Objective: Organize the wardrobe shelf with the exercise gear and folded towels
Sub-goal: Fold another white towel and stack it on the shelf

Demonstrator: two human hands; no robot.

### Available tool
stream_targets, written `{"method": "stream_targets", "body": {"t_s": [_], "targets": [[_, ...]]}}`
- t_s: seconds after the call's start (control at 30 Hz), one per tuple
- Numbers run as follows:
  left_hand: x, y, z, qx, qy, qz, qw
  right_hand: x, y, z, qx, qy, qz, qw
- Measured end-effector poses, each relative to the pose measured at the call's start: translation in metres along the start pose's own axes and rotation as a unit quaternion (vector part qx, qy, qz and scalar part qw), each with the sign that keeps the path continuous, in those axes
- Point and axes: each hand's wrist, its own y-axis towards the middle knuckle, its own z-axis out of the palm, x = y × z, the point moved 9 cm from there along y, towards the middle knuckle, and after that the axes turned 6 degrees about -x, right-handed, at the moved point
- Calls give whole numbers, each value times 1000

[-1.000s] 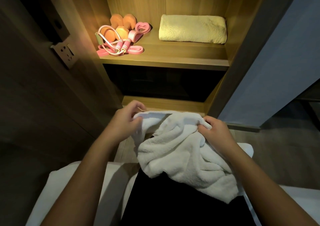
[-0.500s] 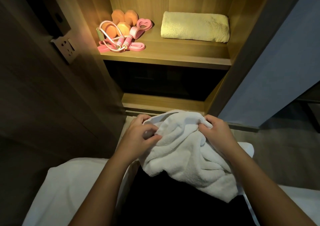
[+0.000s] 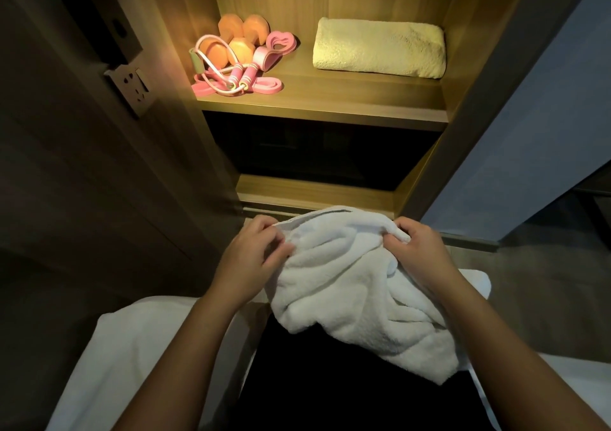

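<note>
A crumpled white towel (image 3: 357, 285) lies over my lap in front of the wardrobe. My left hand (image 3: 254, 258) pinches its upper left edge and my right hand (image 3: 420, 248) grips its upper right corner. On the lit wooden shelf (image 3: 330, 103) a folded yellow towel (image 3: 380, 47) lies at the right. At the left sit orange dumbbells (image 3: 238, 37), a pink skipping rope (image 3: 231, 76) and pink resistance bands (image 3: 277, 47).
Below the lit shelf is a dark compartment (image 3: 314, 152) with a wooden base board (image 3: 314, 195). A wall socket (image 3: 132, 86) sticks out at the left. White bedding (image 3: 132, 348) lies beside my lap. A blue-grey panel (image 3: 529, 133) stands at the right.
My left hand shifted right along the towel's top edge and took a new pinch. The towel's top edge is now drawn flatter between both hands. The view came closer to the shelf.
</note>
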Motion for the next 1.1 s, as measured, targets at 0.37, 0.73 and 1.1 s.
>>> {"method": "stream_targets", "body": {"t_s": [0.37, 0.73, 1.1], "targets": [[42, -7, -10, -54, -274, -226, 933, 4, -2, 1, 1, -2, 1, 1000], [-13, 9, -27, -172, 35, 27, 984, 5, -6, -2, 3, 10, 10, 1000], [-85, 34, -10, -88, 65, 82, 991, 126, -37, -64, -6, 116, -190, 975]]}}
